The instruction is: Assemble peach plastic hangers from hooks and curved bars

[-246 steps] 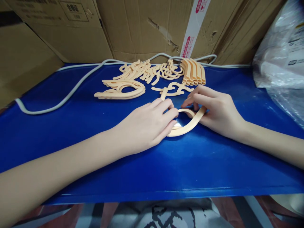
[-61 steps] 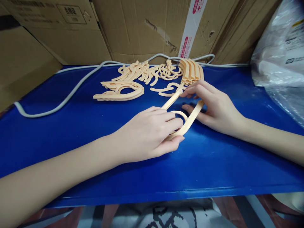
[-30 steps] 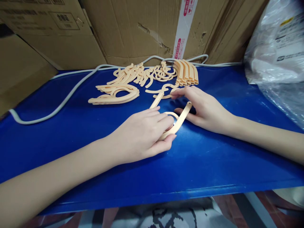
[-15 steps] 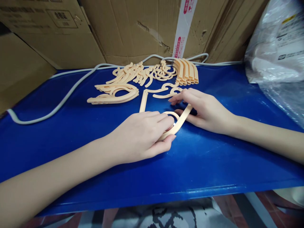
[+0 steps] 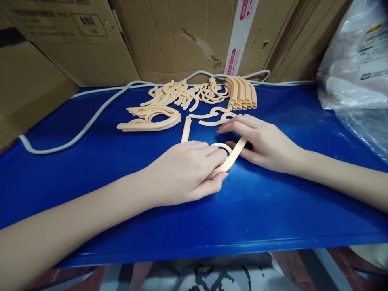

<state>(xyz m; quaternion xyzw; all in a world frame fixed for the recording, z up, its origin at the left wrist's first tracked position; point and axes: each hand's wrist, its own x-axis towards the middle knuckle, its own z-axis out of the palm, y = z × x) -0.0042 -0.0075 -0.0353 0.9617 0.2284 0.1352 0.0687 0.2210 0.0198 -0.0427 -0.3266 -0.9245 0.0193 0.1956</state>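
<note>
A beige plastic folding clothes hanger (image 5: 234, 158) is between my hands, its two arms spread in a V. My left hand (image 5: 189, 171) is closed around its middle, with the thumb below and the fingers over the top. One arm sticks up beyond my left knuckles, and a curved inner piece shows beside my fingertips. My right hand (image 5: 257, 139) grips the tip of the right arm between thumb and fingers. The hanger's centre is hidden under my left hand. Just beyond lie two loose hook-shaped pieces (image 5: 209, 122).
Folded hangers (image 5: 148, 127) lie at left on the blue table (image 5: 273, 218). Behind are a heap of hooks and curved pieces (image 5: 169, 92) and a stack of hanger arms (image 5: 242, 93). A white cable (image 5: 87, 123), cardboard boxes (image 5: 182, 48) and a plastic-wrapped bag (image 5: 348, 68) border the table.
The whole view has shifted slightly, so everything sits a little further right. Both hands keep their hold on the hanger, with hardly any movement.
</note>
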